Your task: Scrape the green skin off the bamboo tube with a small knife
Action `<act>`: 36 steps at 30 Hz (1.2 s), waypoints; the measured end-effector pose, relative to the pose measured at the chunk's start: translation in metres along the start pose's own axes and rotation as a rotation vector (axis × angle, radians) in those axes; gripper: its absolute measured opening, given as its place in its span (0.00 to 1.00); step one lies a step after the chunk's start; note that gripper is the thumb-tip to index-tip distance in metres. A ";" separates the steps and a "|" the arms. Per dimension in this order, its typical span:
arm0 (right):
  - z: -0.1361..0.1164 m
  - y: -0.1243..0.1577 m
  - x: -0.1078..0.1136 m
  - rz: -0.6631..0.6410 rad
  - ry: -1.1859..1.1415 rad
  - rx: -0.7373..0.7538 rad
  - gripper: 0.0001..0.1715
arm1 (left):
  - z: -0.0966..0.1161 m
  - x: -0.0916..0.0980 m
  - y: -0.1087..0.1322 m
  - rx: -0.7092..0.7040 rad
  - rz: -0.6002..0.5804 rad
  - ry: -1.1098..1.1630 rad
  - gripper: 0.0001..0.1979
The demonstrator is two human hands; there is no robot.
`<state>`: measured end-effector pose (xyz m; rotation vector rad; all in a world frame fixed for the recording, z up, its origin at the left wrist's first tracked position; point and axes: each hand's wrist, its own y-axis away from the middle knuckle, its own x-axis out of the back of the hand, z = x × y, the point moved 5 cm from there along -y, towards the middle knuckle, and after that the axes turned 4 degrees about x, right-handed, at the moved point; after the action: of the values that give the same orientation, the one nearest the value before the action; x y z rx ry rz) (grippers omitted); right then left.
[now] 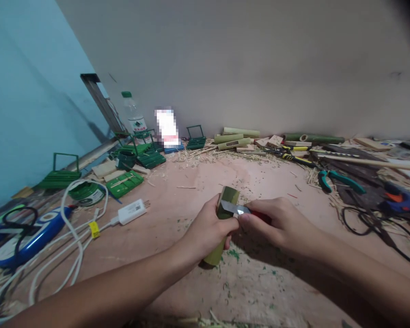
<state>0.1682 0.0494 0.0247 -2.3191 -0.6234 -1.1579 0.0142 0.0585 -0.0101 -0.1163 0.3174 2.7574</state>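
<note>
My left hand (207,230) is closed around an olive-green bamboo tube (225,207) that stands tilted on the pinkish table (177,273). My right hand (276,223) grips a knife with a red handle (261,215). Its metal blade (234,208) lies across the upper part of the tube. The thumbs of both hands meet near the blade. Small green flecks are scattered on the table under the tube.
Green-painted small chairs (125,182) and a water bottle (134,116) stand at the back left. White charger and cable (131,212) lie left. Bamboo pieces (235,136), teal-handled pliers (340,179), a glue gun (398,200) and black cords fill the right. Shavings litter the back.
</note>
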 end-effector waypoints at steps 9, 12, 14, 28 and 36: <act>0.002 -0.001 0.000 0.010 0.028 -0.034 0.24 | -0.006 0.002 -0.002 0.006 0.018 -0.018 0.14; 0.001 -0.001 0.000 0.016 0.033 -0.036 0.24 | -0.005 0.002 -0.002 0.013 0.027 -0.027 0.14; 0.000 -0.001 0.001 0.021 0.045 -0.035 0.24 | -0.004 0.002 -0.001 0.019 0.030 -0.029 0.13; 0.007 -0.004 0.006 0.070 0.088 -0.032 0.24 | -0.006 0.004 -0.004 0.040 0.023 -0.074 0.14; 0.012 -0.011 0.012 0.139 0.049 -0.106 0.24 | -0.002 0.004 -0.004 0.046 0.011 -0.096 0.15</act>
<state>0.1754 0.0671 0.0308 -2.3722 -0.3852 -1.2052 0.0117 0.0636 -0.0130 0.0296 0.3557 2.7536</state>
